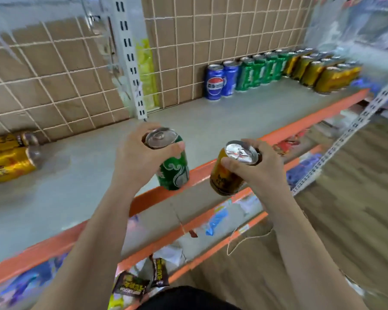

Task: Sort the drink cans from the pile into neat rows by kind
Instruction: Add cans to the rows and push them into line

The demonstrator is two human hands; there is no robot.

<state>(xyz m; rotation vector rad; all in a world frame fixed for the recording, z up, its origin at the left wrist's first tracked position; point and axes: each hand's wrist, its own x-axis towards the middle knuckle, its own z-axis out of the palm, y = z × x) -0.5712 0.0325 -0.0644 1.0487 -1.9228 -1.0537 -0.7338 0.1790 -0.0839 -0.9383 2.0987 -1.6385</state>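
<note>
From the head view, our left hand (139, 157) wraps its fingers (176, 146) round the top of a green can (174, 168). Our right hand (255, 166) grips a gold can (224, 177) the same way at its rim, so neither hand is loose or empty. Both cans are near upright, tops tipped back toward us. The green one is over the orange front edge (202, 170) of the shelf (94, 175), and we cannot tell whether its base touches. The gold one hangs in the air just in front of that edge. The next move turns on where the sorted rows stand: ahead of the fingers and well off to the right, against the wire grid at the back. Two blue cans (215, 82) come first, then the green row (259, 71), then the gold row (318, 73) farthest right. We judge the right hand the nearer to both rows. Both forearms reach up from below, with the hands closing over the can tops. Well to the left of the fingers, the pile (9, 159) of gold cans lies on its side on the shelf.
</note>
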